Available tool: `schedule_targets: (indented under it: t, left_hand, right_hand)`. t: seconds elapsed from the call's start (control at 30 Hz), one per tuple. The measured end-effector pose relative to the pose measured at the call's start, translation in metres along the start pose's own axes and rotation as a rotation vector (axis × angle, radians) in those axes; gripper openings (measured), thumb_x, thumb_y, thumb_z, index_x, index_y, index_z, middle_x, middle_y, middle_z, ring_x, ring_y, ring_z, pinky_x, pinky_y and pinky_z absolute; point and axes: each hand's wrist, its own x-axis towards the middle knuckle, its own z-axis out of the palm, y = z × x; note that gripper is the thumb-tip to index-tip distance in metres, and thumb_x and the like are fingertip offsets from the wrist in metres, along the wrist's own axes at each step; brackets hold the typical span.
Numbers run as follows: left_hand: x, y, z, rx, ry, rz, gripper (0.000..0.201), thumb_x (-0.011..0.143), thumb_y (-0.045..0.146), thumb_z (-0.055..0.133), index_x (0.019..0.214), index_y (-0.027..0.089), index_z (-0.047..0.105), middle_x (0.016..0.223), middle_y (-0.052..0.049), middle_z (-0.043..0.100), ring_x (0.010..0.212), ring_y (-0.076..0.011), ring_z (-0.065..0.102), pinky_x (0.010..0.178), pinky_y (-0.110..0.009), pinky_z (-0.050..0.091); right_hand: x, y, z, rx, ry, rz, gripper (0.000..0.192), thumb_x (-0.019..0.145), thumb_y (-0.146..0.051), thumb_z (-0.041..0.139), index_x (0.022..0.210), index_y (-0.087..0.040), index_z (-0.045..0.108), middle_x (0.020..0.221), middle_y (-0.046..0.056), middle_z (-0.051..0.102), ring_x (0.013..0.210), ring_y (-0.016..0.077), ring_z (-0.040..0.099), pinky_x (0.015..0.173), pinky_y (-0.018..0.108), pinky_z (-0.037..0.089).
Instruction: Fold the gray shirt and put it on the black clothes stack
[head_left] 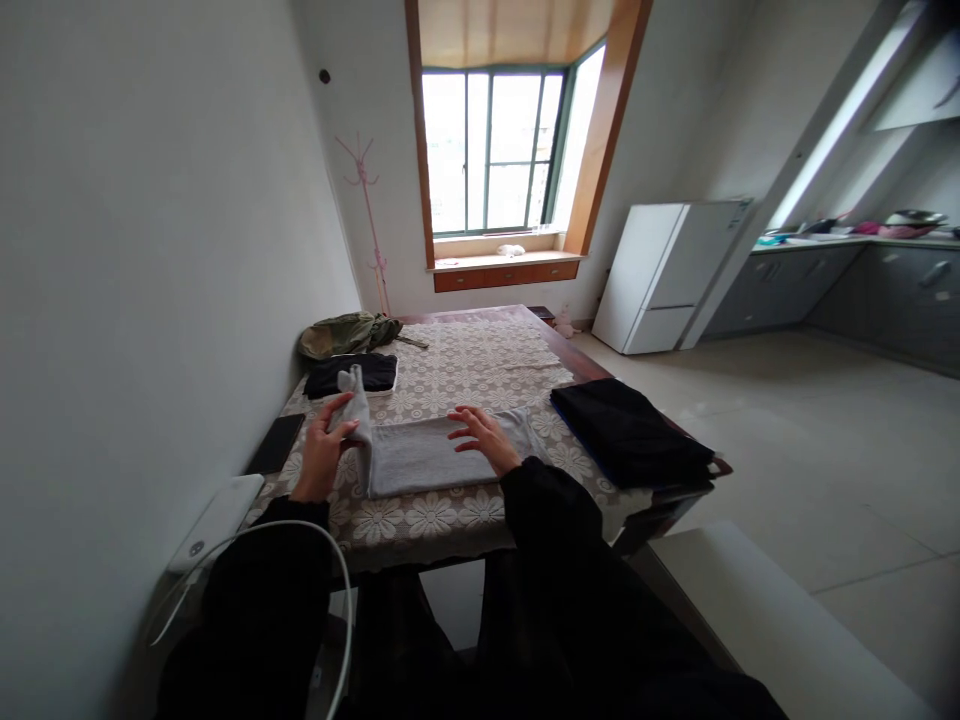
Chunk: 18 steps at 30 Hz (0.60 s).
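White cable (349, 607) arcs over the left sleeve (255, 620). Left hand (322, 450): fingers pinched together on the raised end of a grey cloth (420, 458), otherwise flat on the lace-covered counter (465, 355). Right hand (487, 442): fingers spread, gripping nothing, over the cloth; contact cannot be determined.

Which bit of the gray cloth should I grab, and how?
I'd pinch the gray cloth by its raised left end, coming from the left, like the left hand does. That end stands up off the tablecloth; most of the rest lies flat, so it's probably harder to get under.
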Motion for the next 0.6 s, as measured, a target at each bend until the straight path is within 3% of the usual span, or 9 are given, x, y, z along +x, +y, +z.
schedule_targets:
  t: [0.1,0.17,0.23,0.33,0.4,0.5,0.6]
  left_hand:
    - [-0.016,-0.003,0.057,0.161,-0.164,0.138,0.072,0.080,0.033,0.068,0.149,0.021,0.051,0.132,-0.013,0.067,0.095,-0.0212,0.069,0.075,-0.032,0.061]
    - [-0.033,-0.014,0.085,0.209,-0.306,0.190,0.072,0.083,0.029,0.065,0.153,0.025,0.046,0.150,-0.015,0.057,0.108,-0.0242,0.069,0.086,-0.037,0.061]
    - [-0.055,-0.030,0.104,0.219,-0.404,0.235,0.060,0.087,0.026,0.062,0.145,0.026,0.053,0.148,-0.013,0.059,0.112,-0.0244,0.068,0.092,-0.040,0.061]
    - [-0.083,-0.055,0.120,0.293,-0.513,0.321,0.033,0.090,0.020,0.058,0.120,0.024,0.068,0.124,-0.010,0.072,0.112,-0.0232,0.068,0.099,-0.041,0.057]
    - [-0.094,-0.067,0.126,0.374,-0.599,0.364,0.027,0.091,0.017,0.055,0.111,0.024,0.072,0.117,-0.009,0.074,0.113,-0.0234,0.068,0.105,-0.042,0.054]
    - [-0.094,-0.075,0.130,0.477,-0.697,0.431,0.035,0.094,0.016,0.050,0.120,0.024,0.071,0.125,-0.009,0.073,0.122,-0.0245,0.066,0.112,-0.044,0.050]
    - [-0.082,-0.078,0.129,0.573,-0.732,0.483,0.046,0.100,0.020,0.042,0.141,0.026,0.060,0.142,-0.009,0.066,0.132,-0.0242,0.061,0.116,-0.044,0.045]
  right_hand:
    - [0.017,-0.004,0.027,0.228,-0.134,0.124,0.051,0.090,-0.069,0.060,0.119,-0.027,0.059,0.134,0.010,0.066,0.094,0.0228,0.072,0.071,0.038,0.062]
    - [0.024,-0.001,0.029,0.270,-0.142,0.172,0.054,0.089,-0.073,0.057,0.111,-0.024,0.061,0.117,0.009,0.072,0.089,0.0220,0.072,0.071,0.036,0.061]
    - [0.027,0.007,0.024,0.223,-0.097,0.180,0.049,0.087,-0.070,0.061,0.100,-0.023,0.063,0.097,0.006,0.073,0.085,0.0214,0.071,0.071,0.033,0.059]
    - [0.027,0.021,0.012,0.066,-0.022,0.163,0.032,0.079,-0.048,0.076,0.097,-0.025,0.063,0.090,0.002,0.073,0.086,0.0219,0.070,0.076,0.032,0.059]
    - [0.028,0.026,0.006,-0.059,-0.006,0.161,0.029,0.076,-0.035,0.076,0.101,-0.027,0.064,0.094,0.001,0.074,0.091,0.0230,0.071,0.081,0.035,0.059]
    - [0.036,0.024,0.003,-0.202,0.000,0.156,0.034,0.076,-0.026,0.068,0.109,-0.029,0.065,0.098,0.002,0.075,0.095,0.0250,0.071,0.083,0.038,0.060]
    - [0.046,0.013,0.002,-0.263,0.007,0.150,0.058,0.071,-0.020,0.062,0.129,-0.026,0.062,0.106,0.005,0.075,0.098,0.0259,0.071,0.083,0.038,0.060]
